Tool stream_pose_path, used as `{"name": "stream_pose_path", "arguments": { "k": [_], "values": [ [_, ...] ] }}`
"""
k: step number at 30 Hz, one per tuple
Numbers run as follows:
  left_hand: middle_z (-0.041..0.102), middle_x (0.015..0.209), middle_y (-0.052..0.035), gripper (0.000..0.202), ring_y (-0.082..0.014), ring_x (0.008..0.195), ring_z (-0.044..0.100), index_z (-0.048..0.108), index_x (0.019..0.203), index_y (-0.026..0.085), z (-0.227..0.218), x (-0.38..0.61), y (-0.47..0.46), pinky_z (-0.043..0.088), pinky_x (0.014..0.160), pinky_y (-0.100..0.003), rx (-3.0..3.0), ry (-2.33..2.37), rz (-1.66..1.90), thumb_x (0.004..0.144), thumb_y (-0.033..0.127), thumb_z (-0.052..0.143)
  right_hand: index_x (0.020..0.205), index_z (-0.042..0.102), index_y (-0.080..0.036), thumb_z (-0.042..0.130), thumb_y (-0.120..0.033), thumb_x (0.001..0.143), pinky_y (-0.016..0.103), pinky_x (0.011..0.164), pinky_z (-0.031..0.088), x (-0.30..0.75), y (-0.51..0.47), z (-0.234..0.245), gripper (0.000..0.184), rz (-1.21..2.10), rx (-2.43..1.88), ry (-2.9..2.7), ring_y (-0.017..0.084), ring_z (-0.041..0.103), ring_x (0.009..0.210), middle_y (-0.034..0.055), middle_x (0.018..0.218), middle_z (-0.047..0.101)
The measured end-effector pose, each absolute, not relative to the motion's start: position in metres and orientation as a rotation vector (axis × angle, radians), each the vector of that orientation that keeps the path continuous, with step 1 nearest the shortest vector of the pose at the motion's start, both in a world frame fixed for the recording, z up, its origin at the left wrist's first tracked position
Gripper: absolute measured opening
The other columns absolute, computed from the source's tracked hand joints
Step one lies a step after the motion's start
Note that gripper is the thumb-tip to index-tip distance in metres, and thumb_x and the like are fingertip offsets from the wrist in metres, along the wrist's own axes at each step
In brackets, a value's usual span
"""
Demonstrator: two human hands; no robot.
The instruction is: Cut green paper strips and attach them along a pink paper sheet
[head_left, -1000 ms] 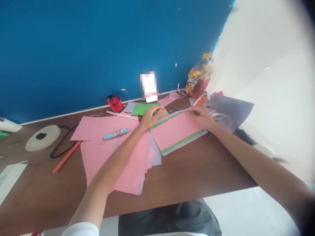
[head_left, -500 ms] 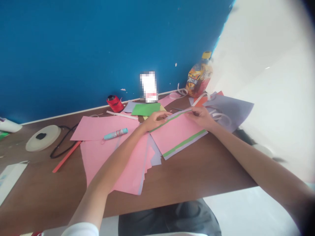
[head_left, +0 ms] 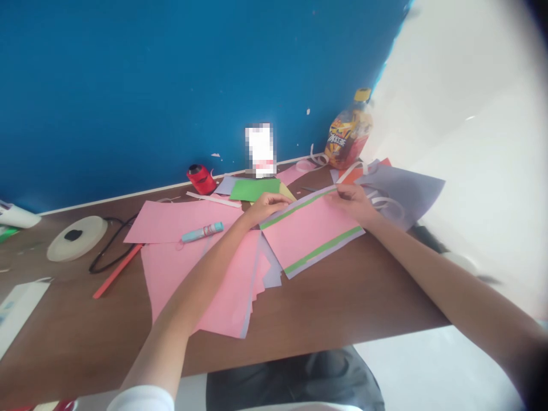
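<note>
A pink sheet of paper point(head_left: 312, 231), with green and pale purple bands along its far and near edges, lies slanted on the table. My left hand point(head_left: 269, 208) is at the sheet's far left corner, fingers bent over the purple edge and closed on it. At the far right corner, my right hand point(head_left: 355, 205) pinches the same edge between thumb and fingers. Left of the sheet is a stack of pink papers point(head_left: 201, 297), partly covered by my left forearm. A light blue glue stick point(head_left: 202, 232) rests on that stack.
Against the blue wall stand a drink bottle point(head_left: 349, 134), a blurred bright screen point(head_left: 261, 151) and a red spool point(head_left: 201, 179). Green paper point(head_left: 256, 189) and purple sheets point(head_left: 402, 191) lie behind. A round white disc point(head_left: 77, 240), black cable point(head_left: 96, 267) and red strip point(head_left: 117, 271) are at left.
The purple band along the sheet's far edge shows wider now, with the green band fully visible below it. Both hands stay at that edge, their fingers slightly shifted. The view has shifted a little.
</note>
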State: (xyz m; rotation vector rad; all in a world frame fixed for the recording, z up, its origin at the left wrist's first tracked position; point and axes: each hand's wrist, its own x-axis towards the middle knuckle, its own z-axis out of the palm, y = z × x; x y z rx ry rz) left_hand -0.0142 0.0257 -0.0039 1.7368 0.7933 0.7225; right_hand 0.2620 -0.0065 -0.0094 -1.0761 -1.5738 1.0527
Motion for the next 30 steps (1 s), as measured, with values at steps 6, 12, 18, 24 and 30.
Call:
{"name": "stream_pose_path", "arguments": {
  "k": [6, 12, 18, 24, 30],
  "values": [
    [0.064, 0.127, -0.0099, 0.028, -0.026, 0.124, 0.055, 0.076, 0.093, 0.018, 0.0, -0.014, 0.022, 0.04, 0.107, -0.039, 1.837, 0.73, 0.654, 0.085, 0.041, 0.062, 0.07, 0.064, -0.022, 0.079, -0.047, 0.067, 0.028, 0.048, 0.04, 0.263, -0.007, -0.008, 0.03, 1.194, -1.044, -1.471, 0.014, 0.052, 0.054, -0.0005, 0.065, 0.059],
    [0.067, 0.099, -0.0077, 0.034, -0.0226, 0.098, 0.061, 0.069, 0.071, 0.015, -0.002, -0.012, 0.024, 0.046, 0.088, -0.033, 1.979, 0.693, 0.547, 0.081, 0.048, 0.065, 0.062, 0.059, -0.021, 0.078, -0.044, 0.069, 0.027, 0.046, 0.037, 0.256, -0.009, -0.008, 0.031, 1.088, -1.106, -1.536, 0.013, 0.049, 0.052, -0.0023, 0.058, 0.053],
    [0.066, 0.101, -0.0078, 0.036, -0.0204, 0.096, 0.059, 0.068, 0.072, 0.016, 0.002, -0.013, 0.023, 0.045, 0.085, -0.032, 2.024, 0.669, 0.483, 0.082, 0.049, 0.063, 0.081, 0.067, -0.022, 0.076, -0.042, 0.072, 0.029, 0.054, 0.046, 0.252, -0.014, -0.002, 0.024, 1.193, -1.041, -1.578, 0.017, 0.06, 0.063, -0.0001, 0.074, 0.065],
    [0.066, 0.099, -0.0072, 0.039, -0.02, 0.096, 0.059, 0.068, 0.072, 0.017, 0.007, -0.009, 0.022, 0.043, 0.089, -0.032, 2.089, 0.632, 0.446, 0.08, 0.055, 0.063, 0.132, 0.053, -0.025, 0.07, -0.045, 0.08, 0.034, 0.064, 0.049, 0.255, -0.01, -0.002, 0.058, 0.62, -1.159, -1.852, 0.021, 0.062, 0.077, 0.0068, 0.1, 0.069],
    [0.066, 0.095, -0.0069, 0.039, -0.0195, 0.092, 0.058, 0.066, 0.069, 0.017, 0.001, -0.005, 0.021, 0.043, 0.091, -0.035, 2.172, 0.604, 0.484, 0.082, 0.054, 0.062, 0.125, 0.061, -0.025, 0.053, -0.033, 0.094, 0.053, 0.103, 0.029, 0.237, -0.025, 0.006, 0.033, -0.368, -1.042, -2.419, 0.032, 0.044, 0.126, 0.0105, 0.139, 0.056]
  ]
}}
